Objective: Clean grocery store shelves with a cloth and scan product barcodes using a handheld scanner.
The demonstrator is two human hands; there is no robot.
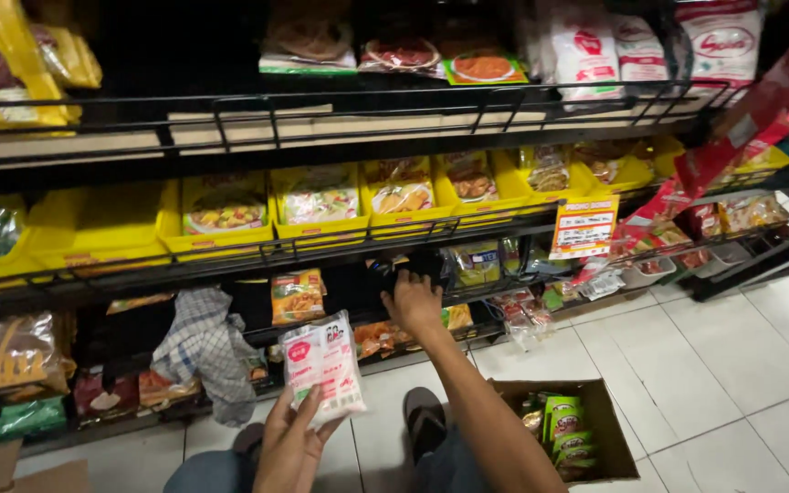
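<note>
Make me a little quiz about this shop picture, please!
1. True or false: the left hand holds a clear packet with pink labels.
2. Where does the right hand reach: A) the floor, B) the low shelf, C) the top shelf?
3. What sits on the tiled floor by the person's right side?

Key:
1. True.
2. B.
3. An open cardboard box with green packets inside.

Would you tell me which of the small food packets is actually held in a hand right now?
The clear packet with pink and white print, gripped upright in the left hand. All other packets sit on shelves or in the brown cardboard box; the right hand reaches into the lower shelf.
</note>
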